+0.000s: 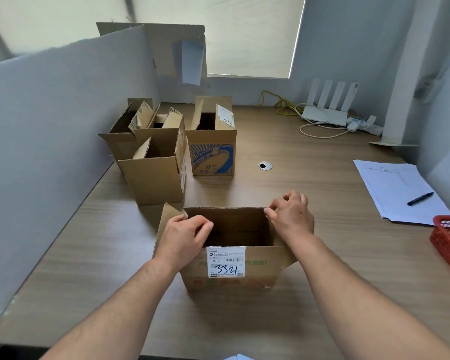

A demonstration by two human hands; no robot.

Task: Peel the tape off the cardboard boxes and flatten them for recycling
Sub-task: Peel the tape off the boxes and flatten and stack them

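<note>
Nearest box (pixel 229 279) stands open on the table (pixel 309 178) right in front of me. My left hand (pixel 185 237) curls over its left wall and my right hand (pixel 292 219) pinches the rim at the far right corner. Its inside is too dark to read. The red basket (pixel 447 245) is cut off at the right. Behind are four more open boxes: three huddled boxes (pixel 153 175) overlapping, one blue-printed box (pixel 212 157) beside them.
</note>
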